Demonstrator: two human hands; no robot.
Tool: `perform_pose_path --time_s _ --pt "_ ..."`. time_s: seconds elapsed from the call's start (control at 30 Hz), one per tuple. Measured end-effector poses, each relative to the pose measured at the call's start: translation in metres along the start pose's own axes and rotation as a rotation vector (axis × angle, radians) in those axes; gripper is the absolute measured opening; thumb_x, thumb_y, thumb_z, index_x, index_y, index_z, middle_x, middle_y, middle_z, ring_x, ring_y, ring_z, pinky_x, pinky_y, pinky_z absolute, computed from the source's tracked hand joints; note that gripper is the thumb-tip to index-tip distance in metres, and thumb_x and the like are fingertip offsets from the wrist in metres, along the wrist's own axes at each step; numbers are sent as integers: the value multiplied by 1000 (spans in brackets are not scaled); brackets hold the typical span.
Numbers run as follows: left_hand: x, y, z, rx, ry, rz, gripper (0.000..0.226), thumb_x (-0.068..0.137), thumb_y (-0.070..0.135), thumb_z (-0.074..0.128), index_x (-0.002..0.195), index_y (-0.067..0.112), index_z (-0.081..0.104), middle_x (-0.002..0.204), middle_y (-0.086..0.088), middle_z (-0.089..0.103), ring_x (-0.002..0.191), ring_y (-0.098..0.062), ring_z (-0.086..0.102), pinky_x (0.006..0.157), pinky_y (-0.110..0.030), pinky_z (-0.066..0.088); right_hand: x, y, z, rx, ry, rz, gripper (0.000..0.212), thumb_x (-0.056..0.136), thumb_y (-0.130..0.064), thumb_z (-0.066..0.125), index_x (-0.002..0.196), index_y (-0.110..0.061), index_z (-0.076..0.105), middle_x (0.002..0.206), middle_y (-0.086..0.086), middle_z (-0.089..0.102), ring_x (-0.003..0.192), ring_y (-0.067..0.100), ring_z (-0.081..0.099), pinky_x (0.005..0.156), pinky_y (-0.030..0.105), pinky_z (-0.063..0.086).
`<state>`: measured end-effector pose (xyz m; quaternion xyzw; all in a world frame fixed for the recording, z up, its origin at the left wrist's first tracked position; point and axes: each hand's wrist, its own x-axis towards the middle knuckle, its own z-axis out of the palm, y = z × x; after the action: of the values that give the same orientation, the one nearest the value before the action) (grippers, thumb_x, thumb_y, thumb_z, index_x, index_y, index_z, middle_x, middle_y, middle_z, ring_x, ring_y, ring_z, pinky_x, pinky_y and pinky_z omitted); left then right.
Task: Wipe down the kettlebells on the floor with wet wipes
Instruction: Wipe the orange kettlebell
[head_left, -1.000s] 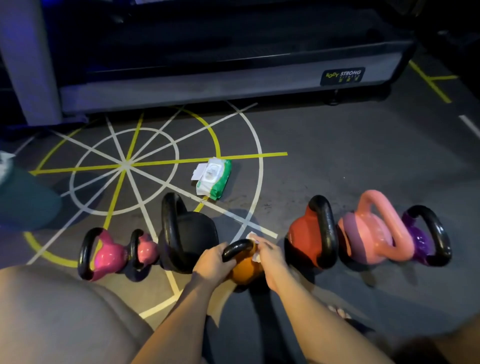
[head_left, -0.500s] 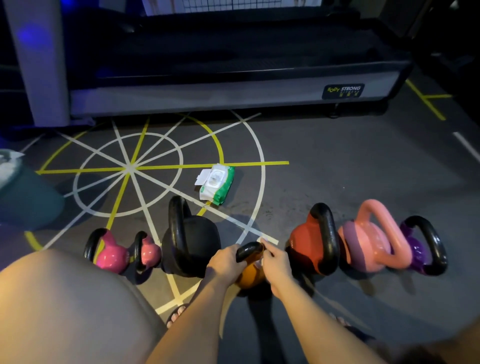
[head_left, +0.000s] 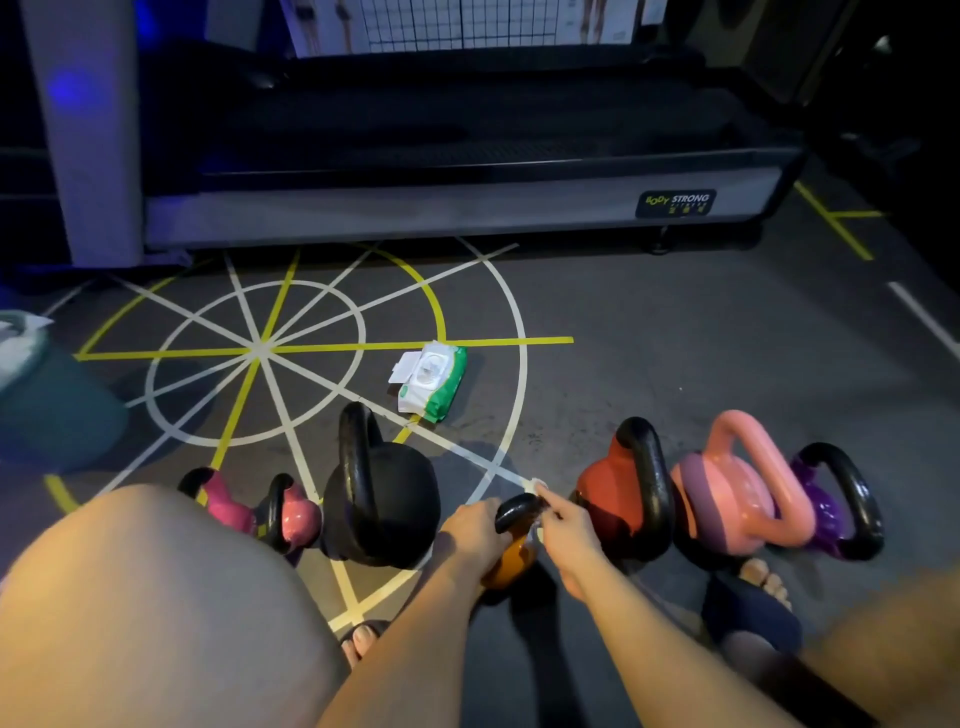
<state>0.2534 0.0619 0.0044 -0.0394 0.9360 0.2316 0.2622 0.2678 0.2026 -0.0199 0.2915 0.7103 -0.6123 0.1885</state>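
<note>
Currently worked item: a small orange kettlebell (head_left: 511, 566) with a black handle is standing on the dark grey floor (head_left: 649, 374), just between the two hands.
Left hand (head_left: 475, 525): is curling its fingers round the left end of that black handle and gripping it.
Right hand (head_left: 569, 530): is bending its fingers and pinching a white wet wipe (head_left: 535, 486) against the right end of the handle; only small parts of the wipe are showing past the fingers.
Neighbours in the row: a large black kettlebell (head_left: 384, 499) is standing just left of the orange one, and a red kettlebell (head_left: 605, 499) with a black handle just right of it.
Further right: a pink kettlebell (head_left: 727, 499) with a purple band, then a purple kettlebell (head_left: 826, 512) with a black handle.
Further left: two small magenta kettlebells (head_left: 298, 514) are sitting side by side, partly hidden by a knee.
Wipes supply: a green and white wipes pack (head_left: 431, 382), flap open, is lying on the painted floor lines beyond the row, well apart from both hands.
</note>
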Motion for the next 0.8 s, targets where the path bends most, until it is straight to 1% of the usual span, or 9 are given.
perform_pose_path --time_s 0.13,0.23,0.33,0.43,0.5,0.53,0.6,0.7,0.8 --pt "6 0 -4 -3 17 2 21 95 33 62 116 32 59 105 2 66 97 -18 63 88 -35 53 -5 -9 8 50 42 -136 44 100 -6 46 119 -37 71 121 -17 66 90 0 63 81 13 52" --pt "9 6 -3 21 12 11 19 95 34 62 113 28 58 104 1 66 96 -17 63 87 -36 54 -2 -7 4 -11 39 -149 46 100 -7 46 126 -38 67 117 -16 64 90 -2 60 87 15 47" --pt "12 13 0 34 -8 46 14 94 36 63 104 28 56 97 1 65 91 -17 64 85 -35 55 18 0 -10 -29 -20 -58 45 101 -8 45 133 -35 61 107 -5 73 84 1 64 83 19 49" --pt "11 18 3 67 10 98 17 94 34 61 107 25 55 102 -2 65 97 -22 64 86 -38 54 27 -5 -15 -7 23 -40 45 98 -6 45 124 -34 69 102 -3 76 90 12 70 93 34 57" --pt "7 19 5 92 30 118 21 94 30 60 114 23 54 108 -3 66 103 -24 64 86 -38 53 19 -18 -11 -30 68 -144 46 96 -2 45 115 -32 74 114 -14 71 103 6 65 99 24 50" --pt "6 17 6 102 44 115 23 94 30 60 116 24 54 110 -3 66 104 -24 63 84 -37 51 13 -24 -8 -64 68 -202 46 95 -1 46 111 -31 76 114 -18 70 105 2 62 97 17 46" --pt "2 14 3 100 82 76 26 94 35 62 117 25 53 111 1 65 104 -19 62 80 -33 50 4 -32 -4 -124 36 -317 45 95 0 46 107 -30 78 110 -21 70 104 -3 60 96 14 42" --pt "-1 6 1 98 134 64 39 86 51 69 113 27 53 111 5 60 102 -17 61 84 -36 53 9 -27 -6 -211 12 -339 46 94 0 46 112 -30 76 110 -22 66 102 -2 58 96 16 42" --pt "-10 -2 0 102 96 57 47 85 59 67 116 27 53 112 5 55 103 -17 59 87 -37 52 14 -5 -22 -147 -9 -186 50 97 0 43 133 -28 64 117 -11 63 106 5 54 96 19 39"
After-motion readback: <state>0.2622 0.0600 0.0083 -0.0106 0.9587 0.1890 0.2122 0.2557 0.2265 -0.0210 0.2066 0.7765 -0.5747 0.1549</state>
